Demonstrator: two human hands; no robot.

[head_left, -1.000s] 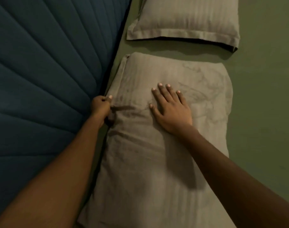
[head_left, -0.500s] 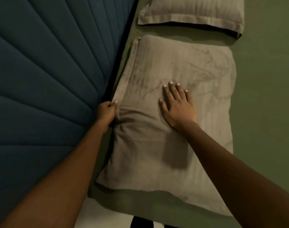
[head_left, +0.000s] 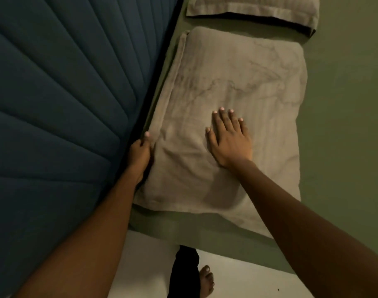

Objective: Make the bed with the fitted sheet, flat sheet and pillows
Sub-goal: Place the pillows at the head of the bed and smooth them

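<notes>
A beige striped pillow [head_left: 248, 78] lies flat on the olive-green sheet [head_left: 343, 125], its left edge against the headboard. My left hand [head_left: 139, 155] is closed on the pillow's left flange, beside the headboard. My right hand [head_left: 230, 138] rests flat on the pillow's middle, fingers spread. A second beige pillow [head_left: 254, 7] lies just beyond the first, cut off by the top of the view.
A dark blue padded headboard [head_left: 61, 108] with fanned stitching fills the left side. The bed's near edge [head_left: 205, 235] runs below the pillow. Beyond it are pale floor [head_left: 145, 265], my bare foot [head_left: 206, 280] and a dark trouser leg [head_left: 183, 274].
The view has pulled back, bringing the bed edge, floor and my foot into sight. My right hand has slid toward me along the pillow. My left hand keeps its grip on the flange.
</notes>
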